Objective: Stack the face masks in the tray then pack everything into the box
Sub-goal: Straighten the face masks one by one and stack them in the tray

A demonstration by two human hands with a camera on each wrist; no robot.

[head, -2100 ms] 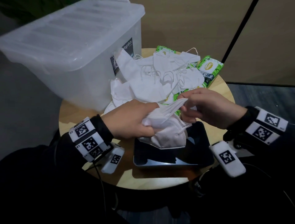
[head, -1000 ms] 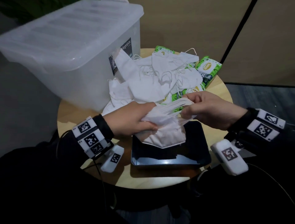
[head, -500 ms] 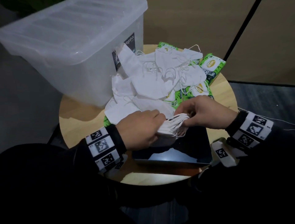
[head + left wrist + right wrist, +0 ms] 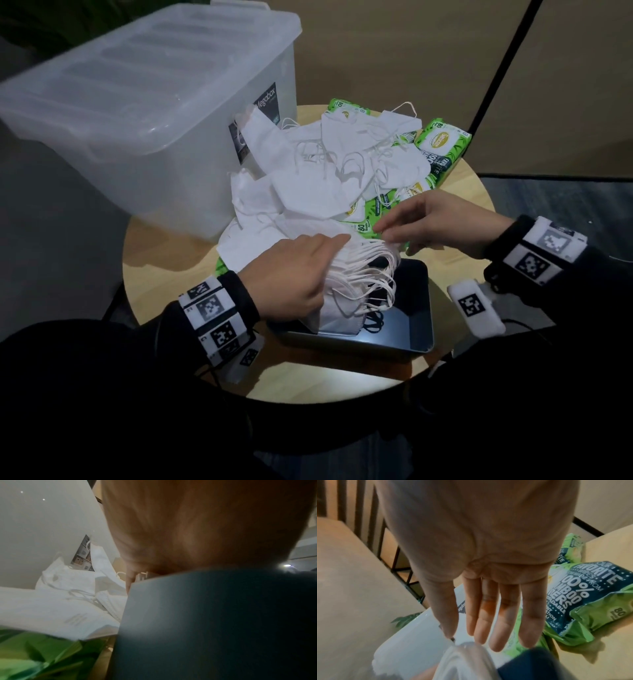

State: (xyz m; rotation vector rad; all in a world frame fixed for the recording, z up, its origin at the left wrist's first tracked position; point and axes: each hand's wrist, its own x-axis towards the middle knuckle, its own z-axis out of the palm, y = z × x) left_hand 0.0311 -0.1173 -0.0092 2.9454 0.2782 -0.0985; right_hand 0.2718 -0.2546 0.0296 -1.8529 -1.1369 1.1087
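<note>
A stack of white face masks [image 4: 359,274] stands on edge in the left part of the dark tray [image 4: 414,308], ear loops spilling to the right. My left hand [image 4: 308,270] grips the stack's left end; in the left wrist view only the palm [image 4: 197,527] and the tray wall [image 4: 205,615] show. Just right of the stack's top hovers my right hand [image 4: 387,233], fingers [image 4: 488,622] straight and holding nothing. Loose masks [image 4: 325,171] lie heaped behind the tray. The clear lidded box [image 4: 137,102] stands at the back left.
Green wipes packets [image 4: 442,144] lie under and right of the loose masks, close to the right hand in the right wrist view, wipes [image 4: 590,595]. The round wooden table [image 4: 164,284] shows bare wood left of and in front of the tray. Its edge is near the tray.
The stack has come down onto its edge in the tray. My right hand has let go of it and opened, drawing slightly right. The left hand stays on the stack.
</note>
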